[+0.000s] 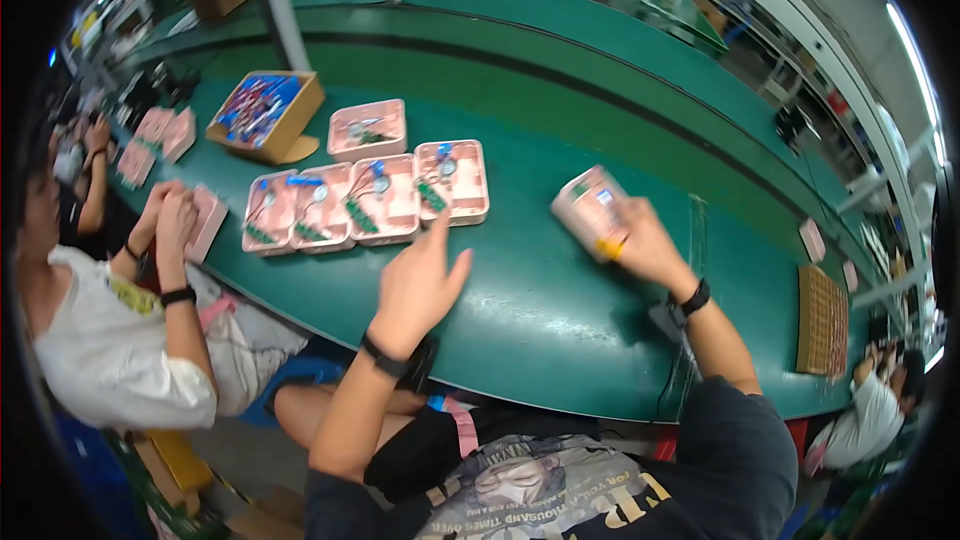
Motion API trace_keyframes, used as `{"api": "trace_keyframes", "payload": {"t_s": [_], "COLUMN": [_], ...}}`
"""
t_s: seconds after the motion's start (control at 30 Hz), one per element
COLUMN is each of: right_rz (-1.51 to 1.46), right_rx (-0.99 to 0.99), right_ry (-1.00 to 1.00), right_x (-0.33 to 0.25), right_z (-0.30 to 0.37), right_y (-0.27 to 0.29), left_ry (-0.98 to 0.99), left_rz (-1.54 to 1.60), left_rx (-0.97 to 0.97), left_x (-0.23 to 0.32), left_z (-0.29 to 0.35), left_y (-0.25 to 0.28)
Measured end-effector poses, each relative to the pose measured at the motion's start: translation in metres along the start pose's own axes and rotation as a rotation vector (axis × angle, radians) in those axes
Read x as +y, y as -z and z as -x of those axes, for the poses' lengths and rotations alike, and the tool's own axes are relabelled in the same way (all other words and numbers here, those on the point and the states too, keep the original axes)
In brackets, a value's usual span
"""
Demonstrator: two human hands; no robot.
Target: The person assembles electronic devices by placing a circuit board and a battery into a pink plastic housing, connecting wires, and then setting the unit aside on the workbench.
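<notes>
My right hand grips a pink plastic case by its right side, and the case is tilted. A small yellow patch shows by my fingers; I cannot tell what it is. My left hand has its index finger stretched out and the thumb apart, with nothing seen in it. Its fingertip is at the near edge of a pink open case, the rightmost of several in a row. Each holds a green circuit board, thin wires and a blue part. Another pink open case stands behind the row.
A cardboard box full of blue and red parts stands at the back left. Left of me, a co-worker's hands hold a pink case. A brown slotted crate stands at the far right of the green table.
</notes>
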State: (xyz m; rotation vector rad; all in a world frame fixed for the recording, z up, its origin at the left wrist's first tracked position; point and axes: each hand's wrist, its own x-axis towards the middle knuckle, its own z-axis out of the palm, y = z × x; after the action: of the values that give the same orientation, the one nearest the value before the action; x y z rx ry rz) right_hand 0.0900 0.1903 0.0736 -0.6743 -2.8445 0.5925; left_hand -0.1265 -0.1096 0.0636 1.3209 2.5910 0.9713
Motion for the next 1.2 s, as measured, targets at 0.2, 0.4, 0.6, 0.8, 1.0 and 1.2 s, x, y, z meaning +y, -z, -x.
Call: {"api": "trace_keyframes", "payload": {"t_s": [0.2, 0.4, 0.6, 0.8, 1.0, 1.2], "right_rz": [0.219, 0.456, -0.295, -0.232, -0.515, -0.666], "right_rx": [0.268, 0.627, -0.165, -0.299, -0.540, -0.508], "right_ry": [-0.285, -0.442, 0.662, 0.893, 0.617, 0.292], "right_x": [0.148, 0.134, -0.067, -0.129, -0.133, -0.113], "right_z": [-0.130, -0.165, -0.092, -0.060, -0.055, -0.079], "right_y": [0.013, -0.008, -0.035, -0.066, -0.073, -0.072], "left_ry": [-0.006, -0.079, -0.149, 0.187, 0.103, 0.177], "left_rz": [-0.115, -0.116, -0.018, -0.017, -0.073, 0.176], "left_rx": [-0.054, -0.016, 0.077, 0.113, 0.179, 0.130], "left_x": [-0.001, -0.018, -0.026, -0.022, -0.030, -0.045], "left_z": [-0.007, 0.064, 0.098, 0.086, 0.075, 0.055], "left_y": [-0.027, -0.008, 0.015, 0.004, -0.002, -0.006]}}
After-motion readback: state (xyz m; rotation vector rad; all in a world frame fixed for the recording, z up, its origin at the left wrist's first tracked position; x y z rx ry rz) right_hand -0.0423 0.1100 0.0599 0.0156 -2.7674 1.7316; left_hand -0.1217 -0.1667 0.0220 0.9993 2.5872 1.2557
